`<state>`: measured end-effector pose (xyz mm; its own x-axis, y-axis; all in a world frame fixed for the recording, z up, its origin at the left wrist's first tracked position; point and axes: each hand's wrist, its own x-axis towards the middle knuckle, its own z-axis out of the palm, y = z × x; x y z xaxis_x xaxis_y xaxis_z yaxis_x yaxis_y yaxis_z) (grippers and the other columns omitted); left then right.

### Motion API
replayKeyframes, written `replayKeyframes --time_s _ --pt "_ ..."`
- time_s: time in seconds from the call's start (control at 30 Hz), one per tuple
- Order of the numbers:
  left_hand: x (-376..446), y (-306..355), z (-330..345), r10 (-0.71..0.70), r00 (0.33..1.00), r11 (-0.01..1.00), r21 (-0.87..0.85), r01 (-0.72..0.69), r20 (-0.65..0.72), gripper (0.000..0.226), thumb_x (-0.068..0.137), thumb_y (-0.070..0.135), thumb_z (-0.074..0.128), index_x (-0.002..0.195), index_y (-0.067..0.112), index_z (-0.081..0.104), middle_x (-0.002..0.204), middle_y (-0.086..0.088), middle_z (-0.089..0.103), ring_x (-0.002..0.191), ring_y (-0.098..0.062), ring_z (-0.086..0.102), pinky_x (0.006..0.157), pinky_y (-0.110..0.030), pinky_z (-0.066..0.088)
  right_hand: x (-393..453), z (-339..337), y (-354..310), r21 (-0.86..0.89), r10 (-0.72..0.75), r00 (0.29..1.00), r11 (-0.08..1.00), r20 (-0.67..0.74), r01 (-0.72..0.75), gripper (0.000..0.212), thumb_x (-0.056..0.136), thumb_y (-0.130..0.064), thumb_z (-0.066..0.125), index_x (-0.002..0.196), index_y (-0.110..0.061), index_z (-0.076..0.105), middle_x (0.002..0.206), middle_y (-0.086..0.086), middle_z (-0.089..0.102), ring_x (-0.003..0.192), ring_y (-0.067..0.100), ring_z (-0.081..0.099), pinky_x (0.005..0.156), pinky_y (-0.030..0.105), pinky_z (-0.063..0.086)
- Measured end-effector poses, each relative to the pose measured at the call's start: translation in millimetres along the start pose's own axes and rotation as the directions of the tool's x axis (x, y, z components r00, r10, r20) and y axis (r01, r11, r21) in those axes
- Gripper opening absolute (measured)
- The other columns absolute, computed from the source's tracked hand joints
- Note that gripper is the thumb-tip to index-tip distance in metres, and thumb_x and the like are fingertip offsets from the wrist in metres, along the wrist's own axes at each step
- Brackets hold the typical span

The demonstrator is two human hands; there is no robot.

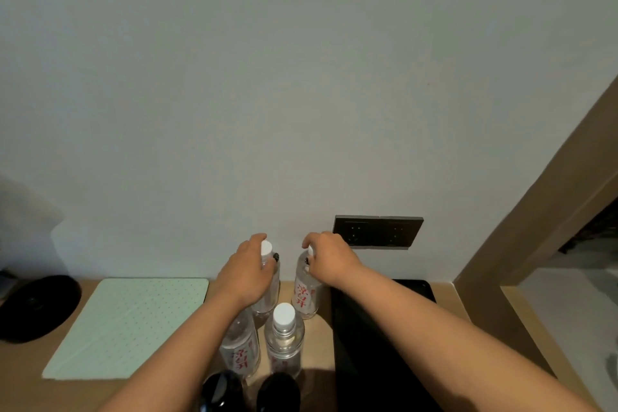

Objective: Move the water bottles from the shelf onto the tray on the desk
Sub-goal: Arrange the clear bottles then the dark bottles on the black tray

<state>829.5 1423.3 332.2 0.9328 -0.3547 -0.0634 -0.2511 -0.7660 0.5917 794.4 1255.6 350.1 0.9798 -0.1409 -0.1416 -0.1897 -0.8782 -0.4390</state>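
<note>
Several clear water bottles with white caps and red lettering stand on the wooden surface against the wall. My left hand grips the neck of the back left bottle. My right hand grips the top of the back right bottle, hiding its cap. Two more bottles stand nearer: one in the middle with its cap showing, and one partly under my left forearm. A black tray lies flat just right of the bottles, under my right forearm.
A pale green dotted mat lies left of the bottles. A black round object sits at the far left. A dark wall socket plate is behind my right hand. Two dark rounded items sit at the bottom edge. A wooden frame rises on the right.
</note>
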Motion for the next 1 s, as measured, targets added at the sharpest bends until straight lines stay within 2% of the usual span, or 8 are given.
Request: replayKeyframes --time_s 0.1,0.2,0.3,0.43,0.57,0.73,0.83,1.0 --pt "-1.4 1.0 -1.1 -0.009 0.999 0.999 -0.033 0.007 -0.039 0.02 0.093 0.032 0.046 0.109 0.021 0.044 0.104 -0.004 0.058 0.087 -0.02 0.057 0.077 -0.036 0.05 -7.2 3.1 4.7 0.153 0.043 0.998 0.988 -0.049 -0.035 0.042 0.091 -0.017 0.056 0.132 -0.02 0.052 0.133 0.01 0.054 0.119 0.028 0.052 0.094 0.036 0.047" --pt "-3.9 1.4 -2.4 -0.019 0.998 0.999 -0.031 0.018 -0.052 0.018 0.093 0.034 0.047 0.105 0.02 0.044 0.093 -0.001 0.059 0.08 -0.019 0.057 0.072 -0.035 0.05 -15.0 5.1 7.2 0.295 0.11 0.987 0.953 -0.117 -0.072 0.045 0.092 -0.016 0.054 0.136 -0.018 0.046 0.132 0.012 0.054 0.118 0.028 0.053 0.095 0.036 0.047" --pt "-8.1 2.3 -2.5 -0.006 0.998 1.0 -0.03 0.004 -0.066 0.018 0.093 0.034 0.049 0.104 0.021 0.046 0.09 0.001 0.06 0.078 -0.016 0.057 0.069 -0.035 0.05 -21.2 -3.4 14.9 0.328 0.109 0.986 0.943 -0.129 -0.062 0.032 0.093 -0.014 0.052 0.124 -0.016 0.048 0.12 0.012 0.057 0.104 0.024 0.056 0.083 0.033 0.049" --pt "-10.7 3.3 -0.9 0.009 0.998 0.999 -0.031 -0.011 -0.065 0.018 0.093 0.034 0.05 0.105 0.02 0.047 0.093 -0.001 0.061 0.079 -0.018 0.058 0.069 -0.035 0.05 -30.2 -34.4 36.5 0.239 0.001 0.991 0.97 -0.135 0.032 0.03 0.092 -0.014 0.052 0.122 -0.016 0.052 0.118 0.009 0.06 0.107 0.023 0.058 0.09 0.035 0.049" --pt "-9.6 6.8 1.3 0.026 0.997 1.0 0.001 -0.026 -0.068 0.02 0.093 0.035 0.05 0.106 0.022 0.046 0.095 0.0 0.06 0.081 -0.018 0.058 0.068 -0.032 0.049 -40.4 -66.2 58.7 0.048 -0.115 0.992 0.992 -0.047 0.117 0.034 0.091 -0.011 0.052 0.125 -0.016 0.052 0.123 0.008 0.059 0.111 0.023 0.056 0.093 0.032 0.045" --pt "-6.2 8.2 1.2 0.027 0.996 0.999 0.031 -0.024 -0.081 0.021 0.093 0.034 0.051 0.107 0.02 0.046 0.093 -0.002 0.061 0.079 -0.019 0.058 0.069 -0.034 0.051 -52.9 -63.4 87.3 -0.124 -0.108 0.993 0.986 0.048 0.113 0.042 0.091 -0.006 0.05 0.131 -0.019 0.046 0.132 0.006 0.05 0.119 0.026 0.051 0.097 0.039 0.047" --pt "-8.9 7.7 2.5 0.031 0.996 0.999 0.039 -0.028 -0.086 0.02 0.093 0.034 0.051 0.106 0.02 0.046 0.092 -0.002 0.06 0.078 -0.02 0.058 0.068 -0.034 0.05 -57.5 -57.2 102.3 -0.128 -0.124 0.992 0.984 0.01 0.125 0.047 0.088 0.002 0.05 0.131 -0.017 0.048 0.135 0.005 0.047 0.121 0.024 0.05 0.1 0.036 0.045" --pt "-10.2 7.0 3.4 0.031 0.996 0.998 0.054 -0.027 -0.086 0.019 0.092 0.036 0.051 0.104 0.023 0.045 0.094 0.0 0.06 0.081 -0.022 0.058 0.07 -0.036 0.05 -54.1 -54.7 114.4 -0.045 -0.128 0.986 0.991 -0.109 0.124 0.041 0.09 -0.004 0.054 0.13 -0.014 0.053 0.135 0.005 0.052 0.123 0.021 0.05 0.103 0.03 0.041"
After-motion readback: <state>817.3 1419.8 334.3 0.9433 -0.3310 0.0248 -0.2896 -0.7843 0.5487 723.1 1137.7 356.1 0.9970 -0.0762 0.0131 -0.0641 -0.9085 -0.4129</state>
